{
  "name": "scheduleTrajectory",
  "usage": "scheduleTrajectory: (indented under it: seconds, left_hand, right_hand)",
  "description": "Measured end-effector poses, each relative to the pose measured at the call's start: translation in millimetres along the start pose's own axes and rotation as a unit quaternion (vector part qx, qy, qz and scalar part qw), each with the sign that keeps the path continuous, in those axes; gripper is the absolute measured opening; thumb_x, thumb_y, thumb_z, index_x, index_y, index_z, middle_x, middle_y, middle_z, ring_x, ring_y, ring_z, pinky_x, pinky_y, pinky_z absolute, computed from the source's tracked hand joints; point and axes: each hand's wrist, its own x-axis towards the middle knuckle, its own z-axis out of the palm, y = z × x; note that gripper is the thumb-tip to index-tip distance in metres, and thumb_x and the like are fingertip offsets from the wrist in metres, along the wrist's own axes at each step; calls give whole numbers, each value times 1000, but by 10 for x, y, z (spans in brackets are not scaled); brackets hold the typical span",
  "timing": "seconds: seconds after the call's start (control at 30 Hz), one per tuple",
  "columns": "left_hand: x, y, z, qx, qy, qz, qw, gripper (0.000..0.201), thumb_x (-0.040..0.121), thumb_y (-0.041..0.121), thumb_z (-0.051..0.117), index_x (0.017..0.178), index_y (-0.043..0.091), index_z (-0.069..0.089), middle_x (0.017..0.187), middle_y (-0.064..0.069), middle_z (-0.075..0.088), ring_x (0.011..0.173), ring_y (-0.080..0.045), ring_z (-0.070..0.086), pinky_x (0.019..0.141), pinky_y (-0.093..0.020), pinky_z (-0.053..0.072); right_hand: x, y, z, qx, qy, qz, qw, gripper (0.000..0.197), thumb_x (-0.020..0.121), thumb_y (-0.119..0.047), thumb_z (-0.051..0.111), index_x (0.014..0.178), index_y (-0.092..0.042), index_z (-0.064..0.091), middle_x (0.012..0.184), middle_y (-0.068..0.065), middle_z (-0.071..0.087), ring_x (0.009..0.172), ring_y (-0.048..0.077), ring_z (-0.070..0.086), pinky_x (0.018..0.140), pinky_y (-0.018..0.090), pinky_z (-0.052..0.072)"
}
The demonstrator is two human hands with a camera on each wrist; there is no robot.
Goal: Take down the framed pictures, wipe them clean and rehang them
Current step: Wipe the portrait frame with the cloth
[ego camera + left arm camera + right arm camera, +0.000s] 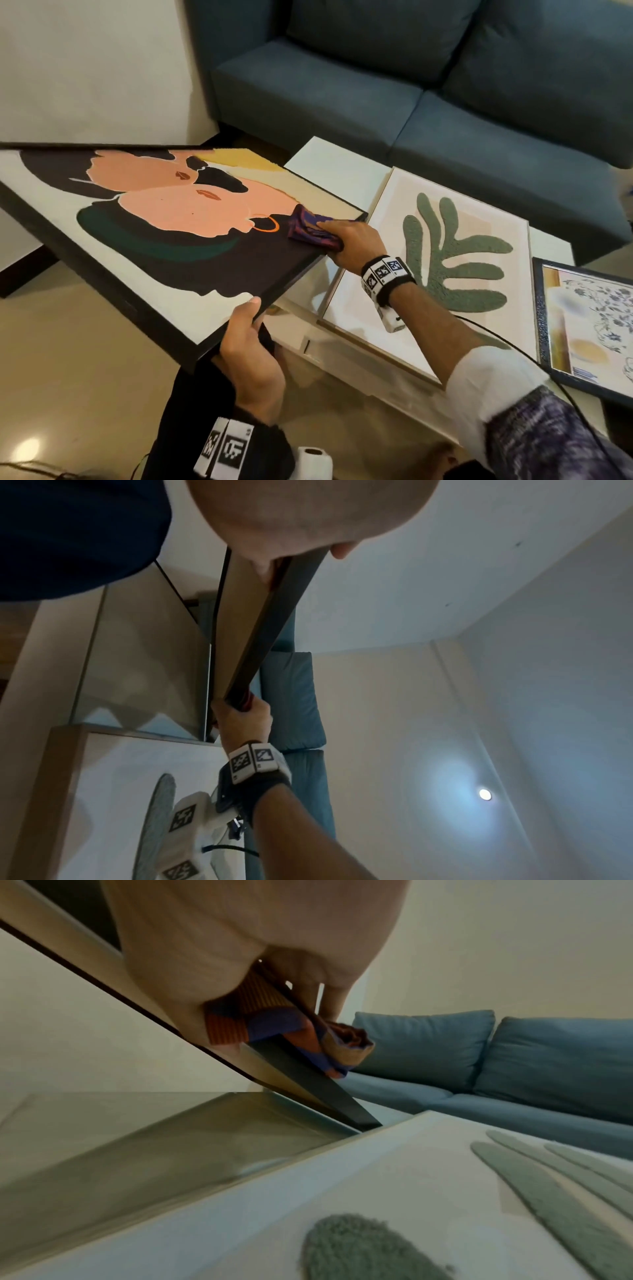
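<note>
Your left hand (251,356) grips the near corner of the black-framed portrait (154,219), thumb on the front face; the fingers curled beneath are hidden in the head view, and the left wrist view shows mostly palm and the frame's thin dark edge. Your right hand (352,241) pinches a purple and orange cloth (310,228) over the portrait's right edge near its far right corner, thumb under the frame; in the right wrist view the fingertips are blurred, and how far the cloth wraps round the back is hard to tell.

The portrait is held tilted in the air, left of the desk (329,164), its right corner over the desk's left edge. Its long axis runs from your left hand away to the far left, where the frame is cut off by the picture edge.

On the desk, right of the portrait, lies the leaf picture (455,253) flat. Further right lies a dark-framed floral picture (589,315), cut off at the right. A blue sofa (411,85) stands beyond the desk.
</note>
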Motion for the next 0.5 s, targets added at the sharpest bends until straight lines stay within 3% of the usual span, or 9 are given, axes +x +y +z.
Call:
scheduleTrajectory:
  seconds: [0.1, 0.23, 0.37, 0.5]
  left_hand:
    - [174, 42, -106, 20, -3, 11, 1000, 25, 73, 24, 72, 93, 11, 80, 112, -8, 75, 107, -22, 75, 80, -25, 56]
    - [264, 159, -115, -4, -37, 14, 999, 13, 90, 9, 62, 84, 11, 73, 88, 4, 73, 98, -18, 70, 94, -32, 51]
    - [274, 408, -55, -8, -51, 32, 998, 56, 97, -1, 49, 52, 20, 74, 67, 12, 68, 78, -8, 68, 85, -27, 49]
    - [265, 644, -65, -47, -54, 51, 996, 60, 94, -4, 45, 45, 20, 69, 61, 12, 65, 68, -7, 67, 77, -24, 51]
  right_hand:
    - [85, 86, 122, 9, 16, 25, 1000, 57, 83, -30, 76, 138, -33, 60, 131, -4, 67, 117, 23, 63, 97, 39, 53]
    - [106, 101, 159, 4, 42, -4, 999, 56, 85, -30, 75, 139, -26, 60, 133, 0, 67, 124, 25, 60, 101, 41, 50]
    - [67, 70, 126, 10, 83, -38, 996, 53, 87, -29, 75, 138, -23, 62, 132, 2, 68, 125, 26, 61, 102, 46, 51]
    - [-69, 31, 34, 18, 123, -60, 990, 47, 90, -34, 71, 135, -24, 63, 131, 0, 68, 124, 23, 62, 103, 44, 50]
